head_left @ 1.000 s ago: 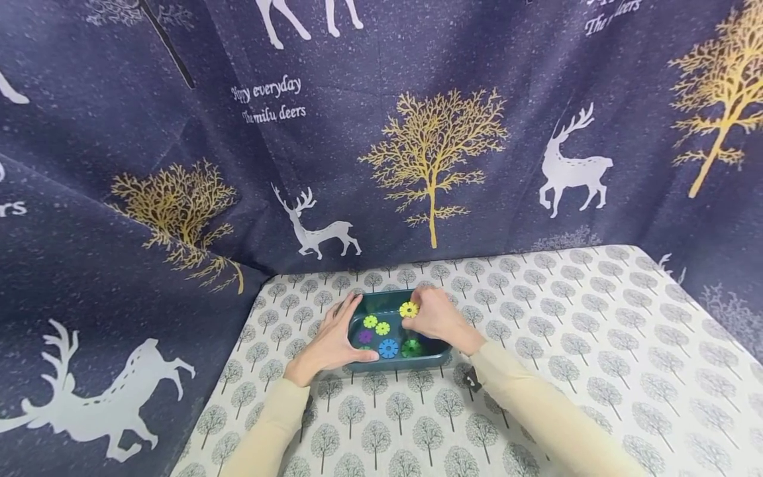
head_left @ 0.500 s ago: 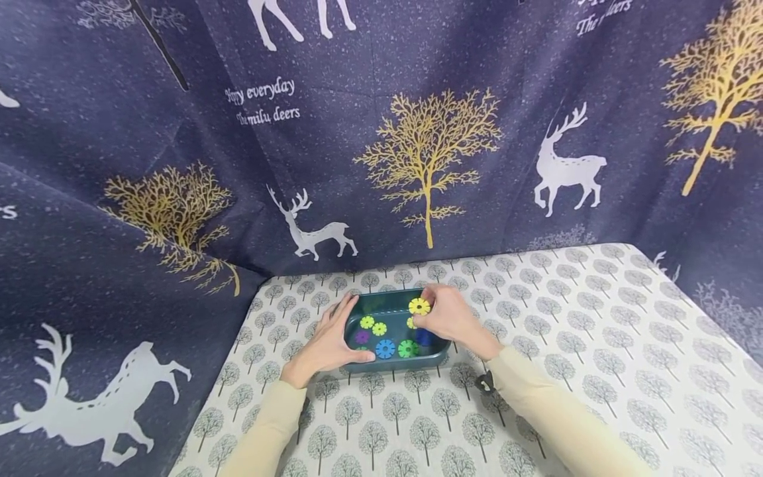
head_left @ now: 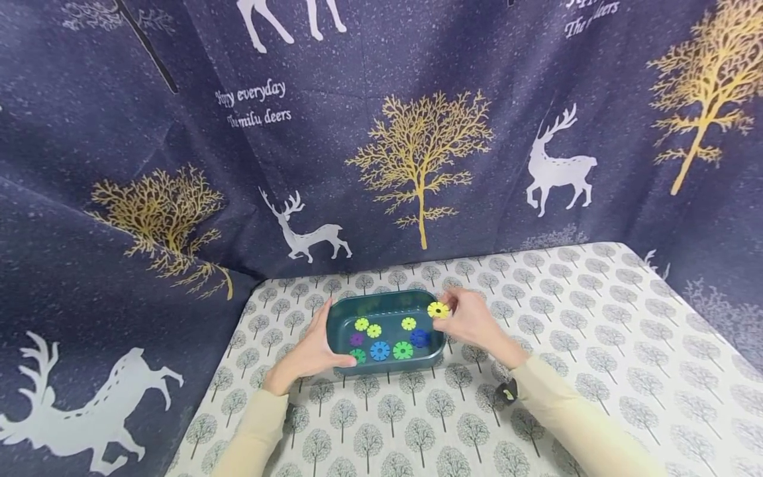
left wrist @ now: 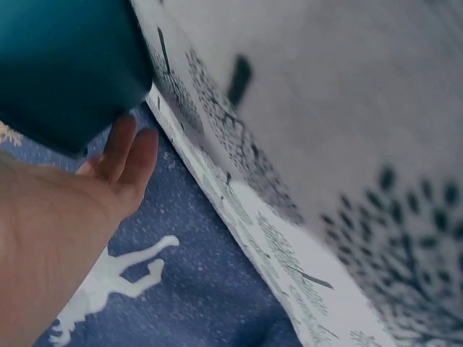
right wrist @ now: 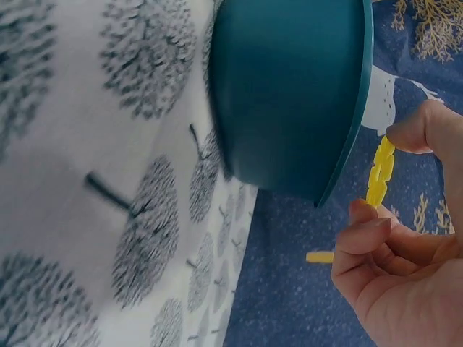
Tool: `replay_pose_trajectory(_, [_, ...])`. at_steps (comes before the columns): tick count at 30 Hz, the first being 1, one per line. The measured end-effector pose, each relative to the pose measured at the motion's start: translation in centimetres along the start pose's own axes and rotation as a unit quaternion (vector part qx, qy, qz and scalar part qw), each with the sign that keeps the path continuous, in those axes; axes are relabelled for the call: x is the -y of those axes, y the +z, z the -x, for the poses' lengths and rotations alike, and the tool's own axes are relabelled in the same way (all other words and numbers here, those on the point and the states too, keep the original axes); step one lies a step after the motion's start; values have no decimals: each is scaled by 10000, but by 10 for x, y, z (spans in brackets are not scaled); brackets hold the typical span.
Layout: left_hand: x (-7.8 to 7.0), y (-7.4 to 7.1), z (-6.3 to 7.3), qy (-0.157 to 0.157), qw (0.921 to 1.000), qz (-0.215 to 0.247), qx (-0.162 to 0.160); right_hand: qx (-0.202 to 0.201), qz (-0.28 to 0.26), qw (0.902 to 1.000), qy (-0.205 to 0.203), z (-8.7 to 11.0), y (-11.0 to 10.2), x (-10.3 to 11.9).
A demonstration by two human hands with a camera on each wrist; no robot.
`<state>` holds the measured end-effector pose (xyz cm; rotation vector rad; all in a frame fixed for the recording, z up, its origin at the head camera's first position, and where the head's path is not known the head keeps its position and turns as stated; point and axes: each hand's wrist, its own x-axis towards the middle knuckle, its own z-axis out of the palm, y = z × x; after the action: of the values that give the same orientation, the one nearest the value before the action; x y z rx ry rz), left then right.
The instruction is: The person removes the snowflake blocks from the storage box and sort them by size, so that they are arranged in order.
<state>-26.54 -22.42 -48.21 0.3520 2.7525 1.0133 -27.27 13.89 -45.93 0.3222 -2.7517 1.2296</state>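
A dark teal tray (head_left: pixel 381 301) stands on the table. My left hand (head_left: pixel 310 351) holds its left end, thumb over the front rim and fingers along the outer side. In the left wrist view, two fingertips (left wrist: pixel 119 141) meet the tray's outer wall. My right hand (head_left: pixel 473 321) pinches a yellow snowflake building disc (right wrist: pixel 380 173) edgewise between thumb and fingertips, at the tray's right rim. Inside the tray lie small lime discs (head_left: pixel 373 330), a purple disc (head_left: pixel 356 339), a light blue disc (head_left: pixel 379 344), a dark blue disc (head_left: pixel 420 334) and green discs (head_left: pixel 403 343).
A white cloth with grey tree prints covers the table (head_left: pixel 572 318). Navy curtains (head_left: pixel 501 172) printed with deer and golden trees hang behind and to the left. A small black object (head_left: pixel 507 392) sits by the right wrist.
My right hand has drawn the yellow disc rightward from over the tray to its right rim, uncovering the lime and dark blue discs. My left hand's fingers have shifted from the back rim to the left side.
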Motion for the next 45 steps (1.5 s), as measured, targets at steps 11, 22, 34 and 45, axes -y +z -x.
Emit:
replay_pose_trajectory(11, [14, -5, 5, -28, 9991, 195, 381, 86, 190, 9997, 93, 9, -10, -25])
replay_pose_trajectory(22, [18, -4, 0, 202, 9979, 332, 515, 405, 882, 9953, -45, 4, -2, -45])
replay_pose_trajectory(34, [21, -6, -1, 219, 9979, 361, 497, 871, 1151, 9895, 2, -6, 1, -57])
replay_pose_trajectory(45, [17, -5, -3, 151, 9979, 396, 489, 1077, 1138, 9875, 180, -4, 2, -61])
